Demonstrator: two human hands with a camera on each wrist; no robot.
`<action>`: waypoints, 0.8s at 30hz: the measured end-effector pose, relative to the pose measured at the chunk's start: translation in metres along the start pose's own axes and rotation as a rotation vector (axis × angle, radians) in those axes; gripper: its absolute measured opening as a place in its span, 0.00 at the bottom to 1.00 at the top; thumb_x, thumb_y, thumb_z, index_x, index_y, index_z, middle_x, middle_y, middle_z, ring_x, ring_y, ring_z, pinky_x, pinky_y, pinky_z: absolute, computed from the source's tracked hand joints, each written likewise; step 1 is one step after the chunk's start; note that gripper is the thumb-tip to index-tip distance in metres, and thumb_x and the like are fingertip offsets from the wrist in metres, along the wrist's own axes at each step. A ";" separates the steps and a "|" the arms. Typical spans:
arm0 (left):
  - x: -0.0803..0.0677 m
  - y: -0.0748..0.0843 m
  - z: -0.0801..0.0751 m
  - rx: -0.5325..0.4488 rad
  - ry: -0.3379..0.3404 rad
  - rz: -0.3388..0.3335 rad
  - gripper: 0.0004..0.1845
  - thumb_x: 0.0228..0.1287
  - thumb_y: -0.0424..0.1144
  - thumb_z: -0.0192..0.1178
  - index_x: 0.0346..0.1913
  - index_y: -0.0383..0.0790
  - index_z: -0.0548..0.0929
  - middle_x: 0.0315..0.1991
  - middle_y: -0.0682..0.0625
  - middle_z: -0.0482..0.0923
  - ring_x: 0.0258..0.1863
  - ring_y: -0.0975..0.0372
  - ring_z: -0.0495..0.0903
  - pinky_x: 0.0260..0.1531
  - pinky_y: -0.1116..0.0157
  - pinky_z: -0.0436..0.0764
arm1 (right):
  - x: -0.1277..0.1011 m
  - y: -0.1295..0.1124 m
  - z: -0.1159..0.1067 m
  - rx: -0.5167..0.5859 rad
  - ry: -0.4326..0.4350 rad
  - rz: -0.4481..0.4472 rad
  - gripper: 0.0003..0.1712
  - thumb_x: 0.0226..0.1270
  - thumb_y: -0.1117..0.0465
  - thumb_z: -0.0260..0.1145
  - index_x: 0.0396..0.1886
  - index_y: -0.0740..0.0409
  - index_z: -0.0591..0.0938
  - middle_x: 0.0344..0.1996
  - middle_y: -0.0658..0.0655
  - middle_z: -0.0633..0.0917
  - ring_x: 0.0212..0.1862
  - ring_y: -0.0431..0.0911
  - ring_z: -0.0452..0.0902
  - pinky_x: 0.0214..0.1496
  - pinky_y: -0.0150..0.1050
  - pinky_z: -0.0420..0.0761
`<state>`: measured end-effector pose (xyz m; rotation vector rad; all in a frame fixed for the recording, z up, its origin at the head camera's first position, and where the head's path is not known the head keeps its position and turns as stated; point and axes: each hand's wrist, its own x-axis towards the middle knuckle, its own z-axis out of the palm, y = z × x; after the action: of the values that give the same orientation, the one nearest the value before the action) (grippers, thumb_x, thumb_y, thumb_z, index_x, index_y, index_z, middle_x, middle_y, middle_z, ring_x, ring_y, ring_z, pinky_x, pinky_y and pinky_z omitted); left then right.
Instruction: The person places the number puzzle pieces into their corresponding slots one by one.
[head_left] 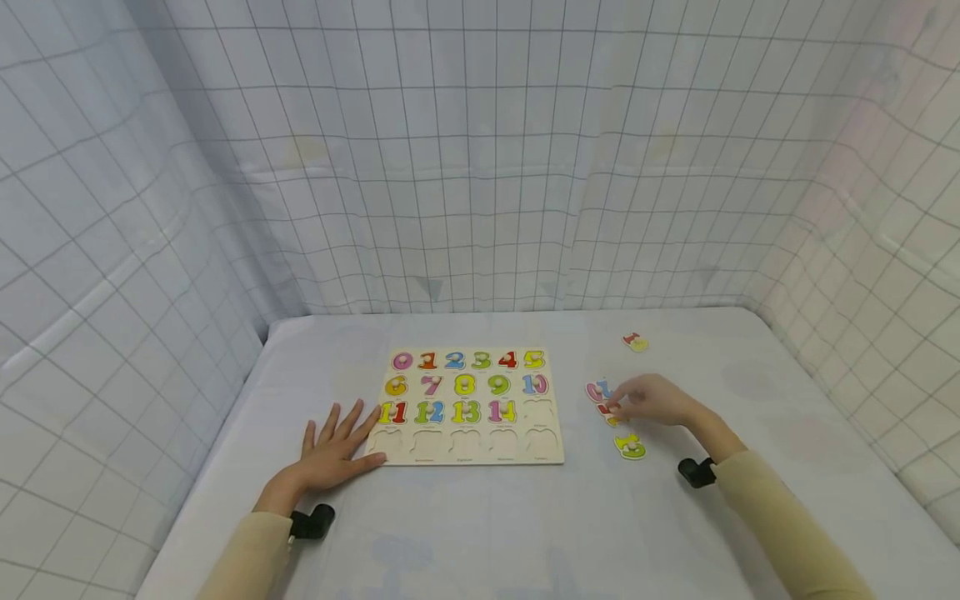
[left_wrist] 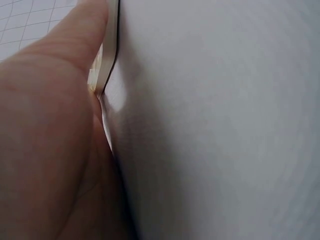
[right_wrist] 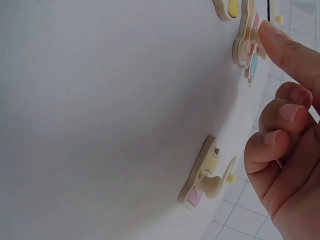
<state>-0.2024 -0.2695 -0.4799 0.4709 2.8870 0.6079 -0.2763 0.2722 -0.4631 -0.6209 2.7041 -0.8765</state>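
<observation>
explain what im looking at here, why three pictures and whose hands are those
These are one moment seen by three cameras worn by a person: one on the head looking down at the table, one on each wrist.

In the head view, a wooden number puzzle board lies on a white table. Numbers 0 to 14 sit in it; the slots after 14 are empty. The left hand lies flat with spread fingers at the board's near left corner, which the left wrist view shows up close. The right hand reaches into a few loose number pieces right of the board, fingers curled at them; whether it grips one is unclear. Another piece lies nearer, one more farther back.
</observation>
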 end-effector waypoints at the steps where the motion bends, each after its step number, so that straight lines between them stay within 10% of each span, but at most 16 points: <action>1: 0.000 0.001 -0.001 0.002 -0.003 -0.005 0.45 0.62 0.66 0.51 0.76 0.51 0.50 0.75 0.38 0.38 0.70 0.40 0.27 0.58 0.38 0.22 | 0.000 0.000 0.000 -0.001 0.001 -0.005 0.06 0.57 0.55 0.72 0.35 0.46 0.88 0.35 0.45 0.82 0.33 0.46 0.69 0.35 0.41 0.69; 24: 0.004 -0.008 0.006 0.024 -0.015 -0.023 0.47 0.59 0.72 0.48 0.76 0.56 0.47 0.75 0.40 0.38 0.71 0.42 0.26 0.57 0.39 0.21 | 0.005 0.005 0.001 -0.048 0.042 -0.045 0.09 0.57 0.53 0.72 0.37 0.47 0.88 0.41 0.47 0.85 0.44 0.47 0.75 0.48 0.50 0.73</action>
<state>-0.2072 -0.2726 -0.4889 0.4427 2.8844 0.5636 -0.2819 0.2731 -0.4674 -0.6838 2.7665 -0.8474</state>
